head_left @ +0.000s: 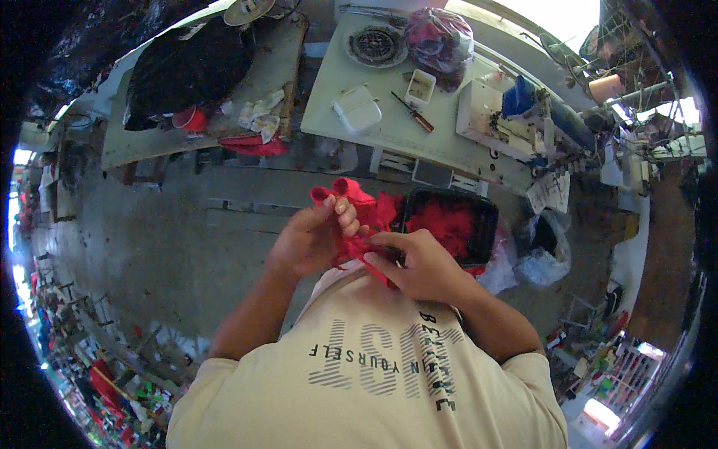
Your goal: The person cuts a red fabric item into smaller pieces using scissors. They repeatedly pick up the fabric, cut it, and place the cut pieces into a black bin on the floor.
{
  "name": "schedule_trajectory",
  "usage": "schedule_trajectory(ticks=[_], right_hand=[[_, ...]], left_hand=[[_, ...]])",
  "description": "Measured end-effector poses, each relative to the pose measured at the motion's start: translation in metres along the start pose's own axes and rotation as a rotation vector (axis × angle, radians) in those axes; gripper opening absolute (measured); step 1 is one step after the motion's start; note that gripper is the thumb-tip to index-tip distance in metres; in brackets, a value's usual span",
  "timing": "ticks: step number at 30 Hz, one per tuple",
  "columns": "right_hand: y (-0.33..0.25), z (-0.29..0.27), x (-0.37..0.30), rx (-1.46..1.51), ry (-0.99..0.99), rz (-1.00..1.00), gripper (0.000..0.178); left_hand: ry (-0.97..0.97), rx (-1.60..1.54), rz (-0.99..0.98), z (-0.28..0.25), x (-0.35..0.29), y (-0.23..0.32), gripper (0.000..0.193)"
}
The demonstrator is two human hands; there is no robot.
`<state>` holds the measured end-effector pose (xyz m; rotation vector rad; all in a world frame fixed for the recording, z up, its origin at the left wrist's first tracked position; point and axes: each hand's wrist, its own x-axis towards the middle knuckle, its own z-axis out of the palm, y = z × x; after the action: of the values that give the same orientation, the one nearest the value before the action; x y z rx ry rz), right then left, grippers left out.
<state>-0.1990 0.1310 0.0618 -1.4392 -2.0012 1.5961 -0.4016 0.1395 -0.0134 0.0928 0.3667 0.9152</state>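
A bunch of red fabric [357,196] sits in front of my body, its upper end folded into two rounded, tube-like openings. My left hand [310,236] is closed round it, fingers curled and thumb up. To the right, my right hand [422,262] pinches a lower part of the same fabric between thumb and fingers, and loose red ends hang under it. Just beyond my right hand stands a black plastic crate [492,218] holding a heap of red cloth pieces [449,222]. Exactly how the fabric is folded inside my grip is hidden.
Ahead stands a pale worktable [329,105] with a sewing machine [501,112], a white open box [357,109], a screwdriver-like tool [419,116] and a stuffed plastic bag [440,39]. Another table at left bears a black bag [191,71] and a red cup [191,120].
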Motion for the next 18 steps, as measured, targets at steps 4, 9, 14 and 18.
schedule_trajectory(ticks=[4, 9, 14, 18], right_hand=[[0.013, -0.004, -0.001, 0.003, -0.007, -0.035, 0.029], [0.064, -0.017, 0.008, 0.044, -0.123, -0.168, 0.03], [0.098, -0.02, -0.003, 0.016, -0.18, -0.095, 0.038], [0.097, -0.031, -0.02, 0.176, -0.177, -0.088, 0.042]], left_hand=[[-0.087, 0.135, 0.01, 0.017, -0.003, 0.013, 0.027], [-0.111, 0.309, 0.084, 0.046, -0.016, 0.032, 0.03], [-0.175, 0.348, 0.183, 0.049, -0.044, 0.07, 0.028], [-0.038, 0.596, 0.486, 0.073, -0.056, 0.071, 0.027]])
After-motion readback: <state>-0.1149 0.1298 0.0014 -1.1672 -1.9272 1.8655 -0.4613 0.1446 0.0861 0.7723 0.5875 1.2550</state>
